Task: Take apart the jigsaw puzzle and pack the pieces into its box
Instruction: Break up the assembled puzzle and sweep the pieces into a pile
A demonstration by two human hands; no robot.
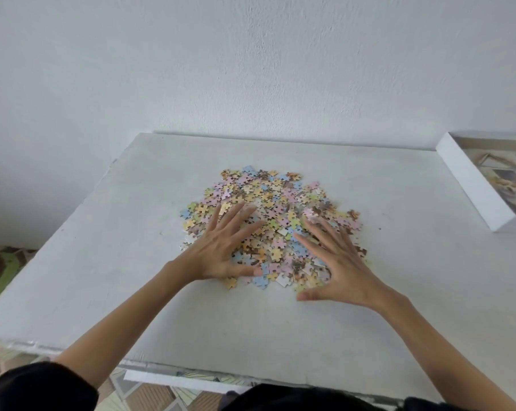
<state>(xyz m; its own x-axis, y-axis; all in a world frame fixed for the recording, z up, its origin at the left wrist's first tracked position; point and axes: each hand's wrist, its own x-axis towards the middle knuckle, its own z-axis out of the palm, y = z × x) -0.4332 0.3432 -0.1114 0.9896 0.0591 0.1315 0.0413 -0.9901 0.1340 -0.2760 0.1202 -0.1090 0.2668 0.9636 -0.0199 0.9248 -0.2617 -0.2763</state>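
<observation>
A loose heap of pastel jigsaw pieces (268,200) lies in the middle of the white table (102,262). My left hand (221,247) lies flat on the heap's left near side, fingers spread and straight. Over the right near side of the pile is my right hand (336,262), also flat with fingers spread and its thumb on the table. Neither hand holds a piece. The white puzzle box (470,185), with a picture on its top face, sits at the table's far right edge, well apart from both hands.
A white wall stands right behind the table. Patterned floor and a green-edged mat (1,268) show past the table's left edge. A white flat object (179,381) sticks out below the near table edge.
</observation>
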